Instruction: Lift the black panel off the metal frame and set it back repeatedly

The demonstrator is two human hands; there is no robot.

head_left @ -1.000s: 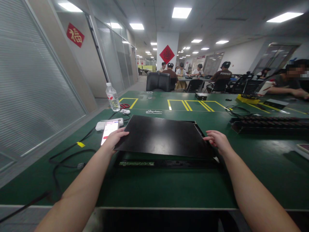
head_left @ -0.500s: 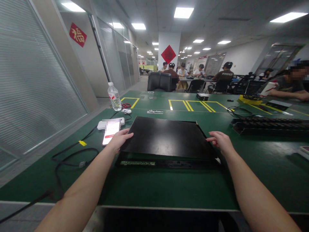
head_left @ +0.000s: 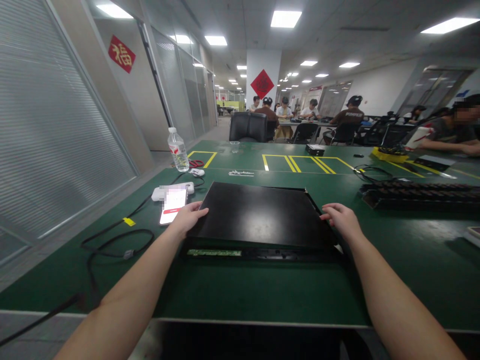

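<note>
A flat, glossy black panel [head_left: 258, 212] lies over a shallow black frame [head_left: 300, 254], offset so that the frame's near edge shows. Set in that edge, on the left, is a green circuit board strip [head_left: 213, 253]. My left hand [head_left: 189, 217] is closed on the panel's left edge, thumb on top and the other fingers hidden partly beneath. At the opposite edge, my right hand [head_left: 340, 219] has its fingers bent, with the fingertips against the panel's right side. What lies under the panel is hidden.
On the green table [head_left: 262, 295], a phone [head_left: 173, 206], a white power strip [head_left: 155, 194], black cables [head_left: 90, 255] and a water bottle [head_left: 178, 151] stand left. Red-handled scissors [head_left: 196, 163] lie behind. Right is a long black rack [head_left: 420, 195]. People sit farther back.
Both hands stay at the panel's sides. The right fingers have shifted slightly at the edge, and the panel has barely moved.
</note>
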